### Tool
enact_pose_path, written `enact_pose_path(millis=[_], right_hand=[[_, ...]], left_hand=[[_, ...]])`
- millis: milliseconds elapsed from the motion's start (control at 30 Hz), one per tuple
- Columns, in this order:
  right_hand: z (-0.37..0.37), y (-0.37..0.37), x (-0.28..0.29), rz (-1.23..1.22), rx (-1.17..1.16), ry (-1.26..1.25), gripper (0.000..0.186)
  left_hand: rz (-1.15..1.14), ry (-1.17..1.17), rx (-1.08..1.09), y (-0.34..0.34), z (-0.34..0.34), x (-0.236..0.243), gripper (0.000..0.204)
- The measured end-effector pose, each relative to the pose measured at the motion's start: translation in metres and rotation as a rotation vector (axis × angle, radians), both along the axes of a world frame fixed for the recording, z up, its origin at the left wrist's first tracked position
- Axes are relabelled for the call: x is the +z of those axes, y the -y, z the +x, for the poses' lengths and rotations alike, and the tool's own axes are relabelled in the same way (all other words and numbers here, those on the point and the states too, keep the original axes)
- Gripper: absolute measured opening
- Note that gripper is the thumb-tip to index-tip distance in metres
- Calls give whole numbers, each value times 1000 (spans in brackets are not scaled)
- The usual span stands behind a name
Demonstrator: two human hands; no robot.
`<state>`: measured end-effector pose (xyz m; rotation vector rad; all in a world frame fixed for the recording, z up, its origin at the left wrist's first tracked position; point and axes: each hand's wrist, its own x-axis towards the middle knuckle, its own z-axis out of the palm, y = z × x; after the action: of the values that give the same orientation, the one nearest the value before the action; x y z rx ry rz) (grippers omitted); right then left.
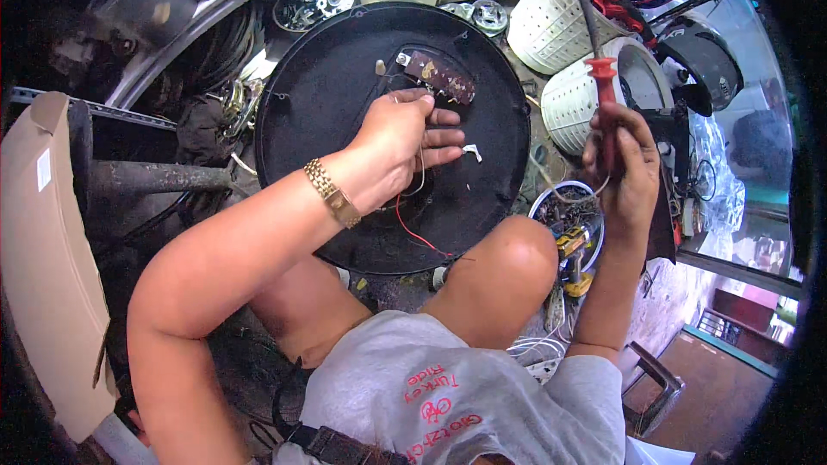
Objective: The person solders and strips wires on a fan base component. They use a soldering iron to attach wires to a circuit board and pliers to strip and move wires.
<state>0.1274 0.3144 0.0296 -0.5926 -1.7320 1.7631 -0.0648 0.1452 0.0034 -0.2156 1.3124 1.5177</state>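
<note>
- Head view: brown circuit board (444, 79) lies in round black tray (297, 133), just beyond L hand (401, 125); tray rim prob. retains loose bits, e.g. white scrap (472, 152).
- L hand: thumb & index close together at board's near edge, prob. to steady the work; cannot tell whether board edge or thin lead is grasped.
- R hand (631, 151): grasps soldering iron (606, 95) by red handle, shaft up, well apart from board; prob. so hot end (if powered) clears skin & wiring.
- Red wire (412, 231): lies slack, near side of tray.
</note>
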Motion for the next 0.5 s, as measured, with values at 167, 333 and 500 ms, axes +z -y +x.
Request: enact_pose_path(millis=[167,333,500], right_hand=[[-2,-13,17,16,50,-21,49],[9,-37,44,1227,-23,381,64],[39,-73,66,1606,-156,662,49]], left_hand=[[-15,27,27,-7,-1,1,19],[-48,34,67,-12,1,0,19],[-26,33,7,-20,1,2,21]])
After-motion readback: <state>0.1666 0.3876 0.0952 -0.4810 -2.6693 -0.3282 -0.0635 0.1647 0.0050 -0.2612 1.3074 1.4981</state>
